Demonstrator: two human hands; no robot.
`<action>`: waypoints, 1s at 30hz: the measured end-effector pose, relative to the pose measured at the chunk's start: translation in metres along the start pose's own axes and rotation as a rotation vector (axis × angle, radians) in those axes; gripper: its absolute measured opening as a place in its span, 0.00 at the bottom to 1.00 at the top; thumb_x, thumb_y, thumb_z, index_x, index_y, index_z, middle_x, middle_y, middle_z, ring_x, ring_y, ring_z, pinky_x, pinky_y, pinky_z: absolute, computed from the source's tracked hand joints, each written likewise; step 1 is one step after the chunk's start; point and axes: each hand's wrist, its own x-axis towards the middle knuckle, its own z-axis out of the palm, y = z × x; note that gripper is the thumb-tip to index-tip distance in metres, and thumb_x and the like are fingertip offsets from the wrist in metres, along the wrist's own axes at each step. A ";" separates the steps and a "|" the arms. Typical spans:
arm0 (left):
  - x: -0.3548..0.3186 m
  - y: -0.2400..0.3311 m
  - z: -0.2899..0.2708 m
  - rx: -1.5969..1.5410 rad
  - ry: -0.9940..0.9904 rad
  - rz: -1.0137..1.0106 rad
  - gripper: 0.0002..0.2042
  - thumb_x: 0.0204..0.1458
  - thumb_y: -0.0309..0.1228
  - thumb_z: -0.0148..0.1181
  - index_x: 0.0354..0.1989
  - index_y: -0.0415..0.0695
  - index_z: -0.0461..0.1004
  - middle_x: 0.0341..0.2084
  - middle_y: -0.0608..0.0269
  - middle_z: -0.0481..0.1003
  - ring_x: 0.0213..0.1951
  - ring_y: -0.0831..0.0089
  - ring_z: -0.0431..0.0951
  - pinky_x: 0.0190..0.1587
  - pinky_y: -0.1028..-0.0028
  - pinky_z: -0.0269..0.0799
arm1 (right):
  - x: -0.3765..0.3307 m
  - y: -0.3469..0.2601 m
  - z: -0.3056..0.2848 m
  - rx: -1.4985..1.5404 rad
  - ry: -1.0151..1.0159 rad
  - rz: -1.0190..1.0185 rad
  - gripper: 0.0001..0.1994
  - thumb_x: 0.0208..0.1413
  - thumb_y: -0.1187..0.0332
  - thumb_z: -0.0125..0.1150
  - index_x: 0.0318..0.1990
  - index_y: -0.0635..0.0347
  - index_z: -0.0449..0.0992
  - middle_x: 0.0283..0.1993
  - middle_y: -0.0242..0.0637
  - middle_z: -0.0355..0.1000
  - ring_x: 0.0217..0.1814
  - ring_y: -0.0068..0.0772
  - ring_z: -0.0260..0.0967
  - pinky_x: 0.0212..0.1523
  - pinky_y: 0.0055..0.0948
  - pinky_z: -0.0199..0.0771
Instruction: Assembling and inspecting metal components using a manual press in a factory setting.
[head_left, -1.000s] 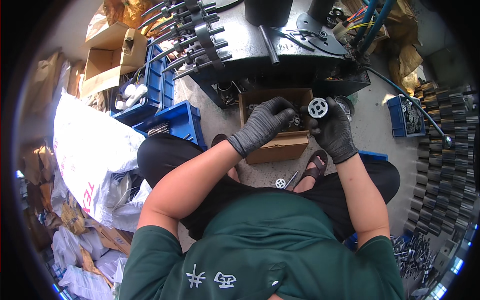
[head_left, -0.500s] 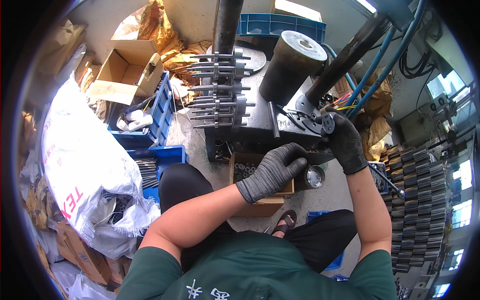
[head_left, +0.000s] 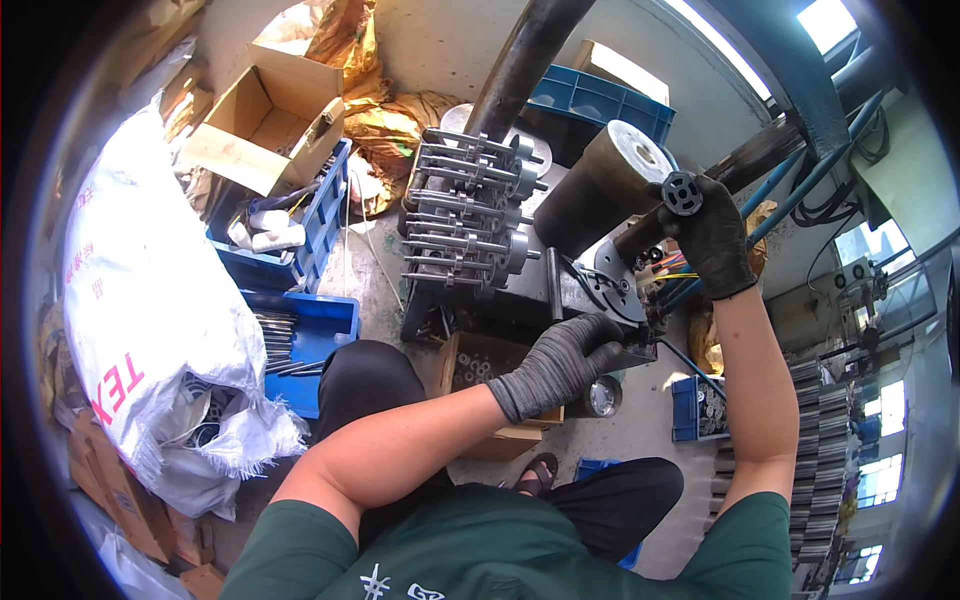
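Observation:
A dark grey round metal disc with a ring of holes shows its face, pinched in my right hand. That hand is raised beside the big metal cylinder. In front of the machine bed's near edge is my left hand. Its gloved fingers are curled together, and whatever they hold, if anything, is hidden. Beyond it a slotted round plate is fixed on the bed, with a short bar at its left. To the left several metal shafts with round collars lie side by side.
A cardboard box of small rings and a round metal can stand below the bed. Left are a blue tray of rods and a large white sack. Blue hoses run at right, above a blue bin of parts.
My right hand has lifted the disc up from near the slotted plate and turned its holed face into view. My left hand stays low by the bed. The whole view has shifted and tilted.

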 end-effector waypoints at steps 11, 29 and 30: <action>-0.013 0.003 0.010 0.147 -0.114 0.033 0.14 0.58 0.36 0.60 0.49 0.45 0.77 0.40 0.51 0.79 0.43 0.55 0.82 0.49 0.61 0.77 | 0.032 0.004 -0.009 -0.330 0.288 -0.193 0.15 0.64 0.57 0.55 0.36 0.61 0.76 0.29 0.49 0.80 0.16 0.27 0.71 0.15 0.20 0.66; -0.016 -0.004 0.016 0.543 -0.334 0.146 0.15 0.58 0.41 0.59 0.46 0.45 0.77 0.38 0.53 0.76 0.42 0.53 0.79 0.44 0.57 0.77 | 0.080 0.009 -0.032 -1.168 0.387 -0.259 0.16 0.57 0.66 0.67 0.49 0.67 0.81 0.43 0.38 0.81 0.43 0.24 0.76 0.48 0.24 0.76; -0.016 -0.006 0.017 0.543 -0.336 0.147 0.15 0.58 0.41 0.59 0.46 0.45 0.77 0.38 0.53 0.76 0.42 0.53 0.79 0.44 0.57 0.77 | 0.081 0.009 -0.028 -1.186 0.382 -0.298 0.16 0.58 0.65 0.67 0.48 0.67 0.82 0.42 0.38 0.82 0.41 0.25 0.77 0.47 0.24 0.76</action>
